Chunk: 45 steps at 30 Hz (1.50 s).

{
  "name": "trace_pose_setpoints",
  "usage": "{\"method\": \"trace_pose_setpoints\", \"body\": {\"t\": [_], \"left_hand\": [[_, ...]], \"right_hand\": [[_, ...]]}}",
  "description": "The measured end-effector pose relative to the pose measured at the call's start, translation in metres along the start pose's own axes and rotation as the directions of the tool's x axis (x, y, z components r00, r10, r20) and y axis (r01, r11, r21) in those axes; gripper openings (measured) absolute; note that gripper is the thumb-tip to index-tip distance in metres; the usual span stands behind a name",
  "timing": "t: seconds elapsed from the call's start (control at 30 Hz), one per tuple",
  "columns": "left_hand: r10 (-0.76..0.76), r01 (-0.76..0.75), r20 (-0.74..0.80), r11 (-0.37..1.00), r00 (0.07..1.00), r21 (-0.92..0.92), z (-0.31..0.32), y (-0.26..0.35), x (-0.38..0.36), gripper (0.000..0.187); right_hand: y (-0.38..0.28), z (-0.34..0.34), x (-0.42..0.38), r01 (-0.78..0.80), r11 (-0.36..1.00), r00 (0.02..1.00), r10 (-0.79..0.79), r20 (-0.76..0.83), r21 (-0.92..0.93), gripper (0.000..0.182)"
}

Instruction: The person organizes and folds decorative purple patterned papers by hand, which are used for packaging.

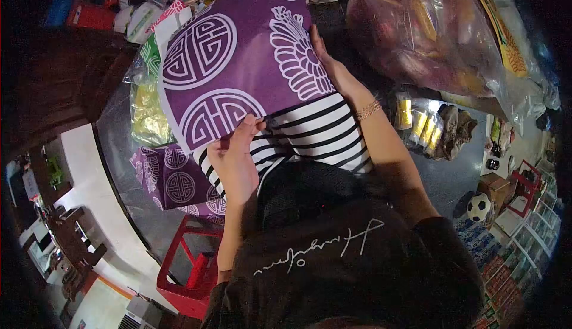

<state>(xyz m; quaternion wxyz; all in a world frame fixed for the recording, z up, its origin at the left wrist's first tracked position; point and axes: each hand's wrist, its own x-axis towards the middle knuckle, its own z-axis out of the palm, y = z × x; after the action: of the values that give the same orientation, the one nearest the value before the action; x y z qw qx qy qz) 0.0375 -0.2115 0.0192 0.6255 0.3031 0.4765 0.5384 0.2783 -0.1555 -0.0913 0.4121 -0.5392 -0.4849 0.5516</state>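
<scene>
A purple sheet (pixel 253 46) with white round and feathery patterns lies over my lap, above black-and-white striped cloth (pixel 322 132). The near edge of the sheet is pinched between the thumb and fingers of my left hand (pixel 238 162). At its right edge, my right hand (pixel 333 70) holds it from the side, with most of the fingers hidden behind it. More purple patterned material (pixel 179 177) is at the left, below a bag of yellow and green items (pixel 149 111).
A large clear plastic bag (pixel 423 25) fills the upper right. Yellow rolls (pixel 424 127) and shoes (pixel 456 132) lie below it. A red stool (pixel 185 275) stands at lower left, a football (pixel 479 207) at right. Dark wooden furniture (pixel 59 78) is at upper left.
</scene>
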Motion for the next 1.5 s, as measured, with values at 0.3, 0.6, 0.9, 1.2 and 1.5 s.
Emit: {"method": "trace_pose_setpoints", "body": {"t": [0.3,0.6,0.9,1.2,1.5], "left_hand": [[0.002,-0.003,-0.035,0.999,0.999,-0.033,0.000,0.006,-0.007,0.006],[0.062,-0.062,0.044,0.998,0.997,0.005,0.015,0.026,0.029,0.021],[0.057,-0.047,0.139,0.996,0.989,-0.075,0.039,0.032,0.093,0.011],[0.029,-0.020,0.096,0.995,0.995,-0.093,0.042,-0.052,0.169,0.016],[-0.510,0.514,-0.130,0.858,0.851,0.000,-0.027,-0.260,0.192,0.031]], "right_hand": [[-0.013,0.000,0.014,-0.116,0.956,0.916,0.208,-0.342,0.271,0.060],[-0.045,-0.076,0.006,0.133,0.648,0.859,0.303,-0.413,0.750,0.045],[-0.176,-0.139,0.053,-0.010,1.000,0.988,0.013,-0.156,0.015,0.036],[-0.054,-0.178,0.163,-0.001,0.984,0.999,0.008,-0.036,0.177,0.035],[0.176,-0.122,0.094,-0.695,0.653,0.653,0.748,-0.115,0.301,0.058]]}}
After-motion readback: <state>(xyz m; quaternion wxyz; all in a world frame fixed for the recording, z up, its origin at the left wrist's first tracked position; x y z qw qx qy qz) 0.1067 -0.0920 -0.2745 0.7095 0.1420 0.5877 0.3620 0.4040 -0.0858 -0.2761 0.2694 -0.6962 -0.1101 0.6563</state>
